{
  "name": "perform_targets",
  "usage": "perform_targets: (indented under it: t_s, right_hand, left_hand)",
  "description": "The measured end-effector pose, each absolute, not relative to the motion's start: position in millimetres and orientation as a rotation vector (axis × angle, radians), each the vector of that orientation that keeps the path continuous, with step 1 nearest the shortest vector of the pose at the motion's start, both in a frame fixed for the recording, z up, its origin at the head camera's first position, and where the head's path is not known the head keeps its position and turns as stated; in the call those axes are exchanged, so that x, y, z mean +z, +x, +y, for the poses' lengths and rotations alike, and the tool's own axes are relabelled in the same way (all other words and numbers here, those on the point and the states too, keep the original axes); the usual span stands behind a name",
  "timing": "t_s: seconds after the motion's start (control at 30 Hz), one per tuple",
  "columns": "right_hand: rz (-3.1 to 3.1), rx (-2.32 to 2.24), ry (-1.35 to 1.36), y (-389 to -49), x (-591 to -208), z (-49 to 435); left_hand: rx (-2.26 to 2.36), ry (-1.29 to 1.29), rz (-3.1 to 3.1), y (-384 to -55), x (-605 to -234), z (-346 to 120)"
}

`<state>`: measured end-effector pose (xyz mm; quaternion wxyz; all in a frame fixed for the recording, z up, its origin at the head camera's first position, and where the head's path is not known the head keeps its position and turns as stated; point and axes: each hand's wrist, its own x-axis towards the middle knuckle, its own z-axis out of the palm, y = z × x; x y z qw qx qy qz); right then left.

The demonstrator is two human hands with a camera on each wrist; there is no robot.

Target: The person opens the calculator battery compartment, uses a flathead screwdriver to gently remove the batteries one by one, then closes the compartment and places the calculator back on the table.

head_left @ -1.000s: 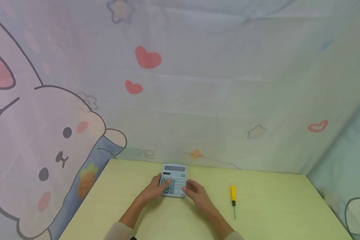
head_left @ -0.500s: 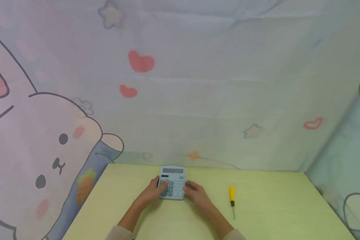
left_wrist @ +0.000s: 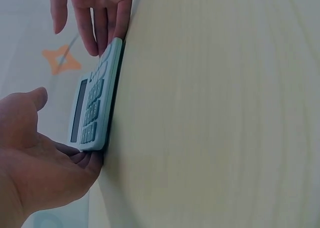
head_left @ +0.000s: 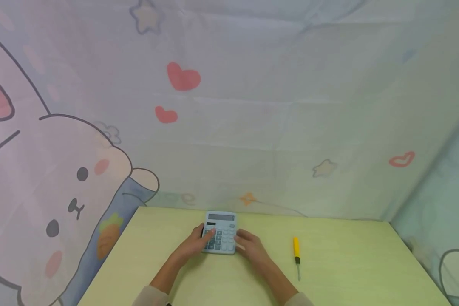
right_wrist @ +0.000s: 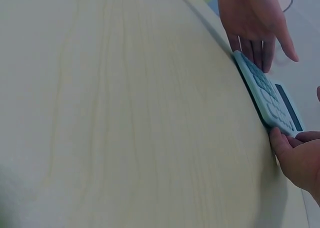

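A light blue calculator (head_left: 225, 244) lies on the pale yellow table (head_left: 340, 259), near the back edge, right between a person's two hands. Its long dark screen (head_left: 221, 217) is at the far end, and its keys face up.

The left hand (head_left: 192, 245) is at the calculator's left side. This hand is loose and open, with its fingers against the edge. From above, its thumb looks like it is on the keys, but the left wrist view shows the thumb (left_wrist: 38, 97) sticking up in the air, apart from them.

The right hand (head_left: 253, 247) is at the other side. It is open too, with its fingertips by the right edge and its thumb held away from the fingers. Neither hand squeezes the calculator.

Over to the right, well apart from the hands, a screwdriver (head_left: 296, 250) lies on the table. It has a yellow handle, and its metal tip points toward the person.

Behind the table hangs a big cloth (head_left: 245, 140) with a white bunny (head_left: 61, 182), red hearts (head_left: 183, 78) and stars on it. The person wears light sleeves (head_left: 151, 296).
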<state>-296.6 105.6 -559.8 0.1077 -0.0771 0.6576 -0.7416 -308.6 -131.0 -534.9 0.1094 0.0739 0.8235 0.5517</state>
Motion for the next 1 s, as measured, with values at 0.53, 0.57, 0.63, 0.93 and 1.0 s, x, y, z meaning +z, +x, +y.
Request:
perform_targets:
  t_s: [0.53, 0.57, 0.63, 0.93, 1.0]
  right_hand:
    - [1.893, -2.238, -0.182, -288, -546, 104]
    - [1.891, -2.248, -0.188, -288, -544, 105]
    - [1.887, -2.268, -0.181, -287, -541, 108]
    - [1.948, -2.232, -0.15, -285, -527, 130]
    - [1.958, -2.227, -0.138, -283, -524, 135]
  left_hand:
    - [1.612, 0.132, 2.463, -304, -528, -128]
    - [1.616, 0.138, 2.475, -303, -527, -128]
    - [1.632, 0.159, 2.497, -303, -525, -125]
    - [1.619, 0.185, 2.594, -299, -514, -110]
    - [1.613, 0.181, 2.604, -297, -513, -106]
